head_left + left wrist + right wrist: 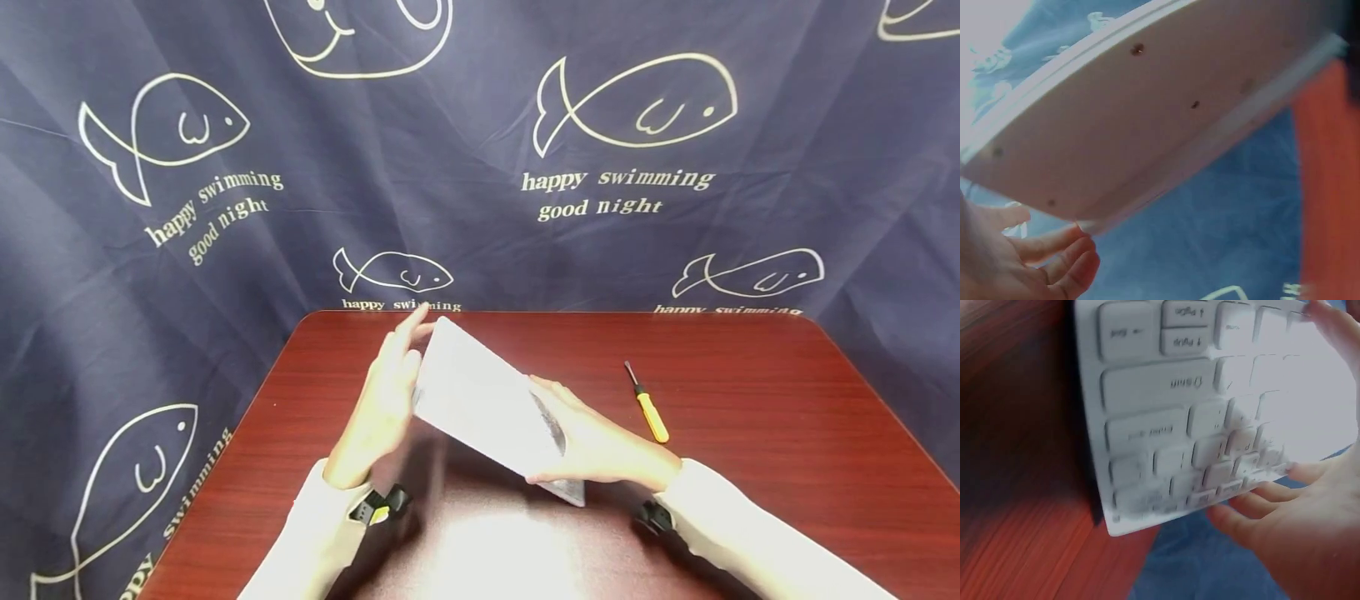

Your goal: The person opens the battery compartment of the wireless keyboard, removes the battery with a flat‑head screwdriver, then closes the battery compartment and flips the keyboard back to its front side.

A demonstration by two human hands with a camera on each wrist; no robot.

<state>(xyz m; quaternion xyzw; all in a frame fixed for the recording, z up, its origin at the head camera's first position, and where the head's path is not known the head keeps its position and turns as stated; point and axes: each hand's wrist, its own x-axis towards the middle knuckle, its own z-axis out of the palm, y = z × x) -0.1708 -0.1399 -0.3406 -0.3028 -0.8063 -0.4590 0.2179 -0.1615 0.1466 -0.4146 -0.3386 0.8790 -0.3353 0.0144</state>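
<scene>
A white keyboard point(480, 392) is held tilted above the table, its left end higher than its right in the head view. My right hand point(592, 437) grips it across its width near the lower right end, thumb and fingers on opposite long edges. At the raised end is my left hand point(382, 392), with fingertips touching the corner and fingers fairly straight. Pale keys point(1141, 387) show in the right wrist view, part washed out by glare. The left wrist view has the keyboard's underside point(1147, 119), with several small dark holes.
A screwdriver point(651, 412) with a yellow handle lies on the reddish-brown table point(757, 400), right of the keyboard. Behind the table hangs a dark blue curtain point(480, 167) with fish drawings. Bright glare covers the table's near middle.
</scene>
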